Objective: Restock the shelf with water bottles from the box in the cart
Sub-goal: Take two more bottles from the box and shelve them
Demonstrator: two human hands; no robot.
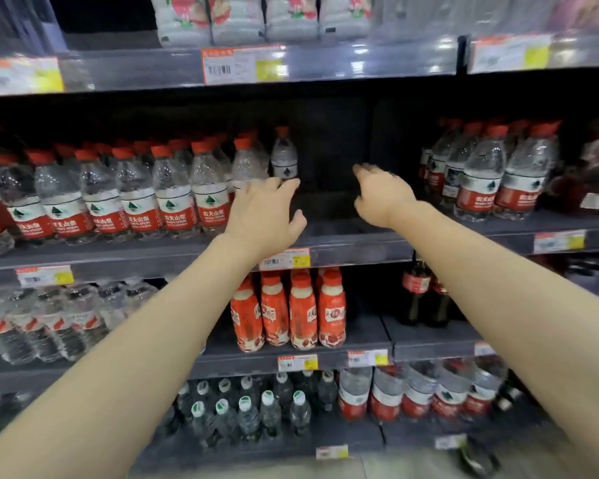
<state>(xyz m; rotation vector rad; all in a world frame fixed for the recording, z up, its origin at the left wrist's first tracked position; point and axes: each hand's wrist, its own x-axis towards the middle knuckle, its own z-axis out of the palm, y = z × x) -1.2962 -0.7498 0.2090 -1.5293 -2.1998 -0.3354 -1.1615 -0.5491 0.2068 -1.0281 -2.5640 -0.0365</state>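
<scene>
Both my arms reach out to the middle shelf (353,248). My left hand (265,216) hovers with relaxed fingers and holds nothing, just right of a row of red-labelled water bottles (173,198). One water bottle (284,153) stands alone further back, beyond my left fingertips. My right hand (382,195) is also open and empty, over the dark gap in the shelf (329,202). A second group of water bottles (481,174) stands to the right of the gap. The box and the cart are out of view.
The upper shelf (325,63) carries wrapped packs with price tags along its edge. Below stand red drink bottles (287,309), dark cola bottles (419,292) and shrink-wrapped water packs (42,323). The lowest shelf holds small green-capped bottles (249,409) and more water packs (412,392).
</scene>
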